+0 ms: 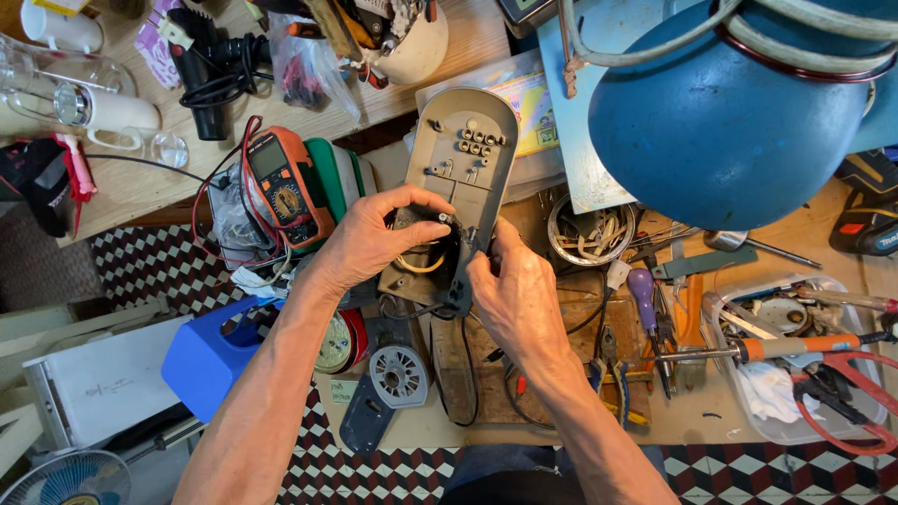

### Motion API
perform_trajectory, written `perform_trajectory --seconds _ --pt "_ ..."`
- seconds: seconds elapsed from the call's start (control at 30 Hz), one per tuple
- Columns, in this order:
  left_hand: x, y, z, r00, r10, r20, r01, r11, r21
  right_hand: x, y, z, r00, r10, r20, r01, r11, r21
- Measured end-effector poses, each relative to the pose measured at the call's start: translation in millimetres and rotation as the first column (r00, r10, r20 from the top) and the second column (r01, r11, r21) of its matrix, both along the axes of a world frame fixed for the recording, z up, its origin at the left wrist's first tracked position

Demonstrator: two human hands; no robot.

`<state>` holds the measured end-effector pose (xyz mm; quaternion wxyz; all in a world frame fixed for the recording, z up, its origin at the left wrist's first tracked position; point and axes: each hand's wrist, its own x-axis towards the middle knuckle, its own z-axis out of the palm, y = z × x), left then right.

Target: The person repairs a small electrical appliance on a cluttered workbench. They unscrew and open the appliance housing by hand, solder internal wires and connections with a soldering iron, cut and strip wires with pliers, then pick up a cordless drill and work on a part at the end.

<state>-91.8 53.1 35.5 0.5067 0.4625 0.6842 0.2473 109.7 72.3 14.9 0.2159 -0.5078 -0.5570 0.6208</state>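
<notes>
Your wooden workbench (140,187) fills the upper frame. On it lie an orange multimeter (285,184) left of centre, a white mug (98,109) upper left, and a clear plastic tray (795,374) lower right.

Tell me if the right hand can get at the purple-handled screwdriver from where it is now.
Probably yes. The right hand is on the beige housing, and the purple-handled screwdriver lies uncovered on the bench just to its right. Pliers and other tools crowd it, but nothing lies across the handle.
</notes>
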Motion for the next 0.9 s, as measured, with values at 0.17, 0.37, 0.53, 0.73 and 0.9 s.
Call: perform_trajectory --seconds 0.17,0.37,0.53,0.73,0.9 --pt "3 10 -4 0.999 -0.034 -0.015 0.034 0.999 -0.021 7 8 -6 0.998 0.018 0.053 -0.017 0.999 -0.032" --pt "20 26 -9 0.936 -0.222 -0.272 0.246 0.968 0.057 28 17 -13 0.996 0.038 0.086 -0.032 0.997 -0.077" --pt "40 25 -13 0.773 -0.145 -0.618 0.484 0.764 0.426 48 15 -17 0.986 0.083 0.143 -0.067 0.991 -0.114" --pt "30 25 -17 0.793 -0.172 -0.585 0.500 0.732 0.462 51 16 -29 0.996 0.087 -0.013 -0.088 0.989 -0.115" --pt "28 29 -28 0.862 -0.308 -0.403 0.479 0.755 0.448 60 7 -28 0.997 0.056 -0.045 -0.062 0.987 -0.150"
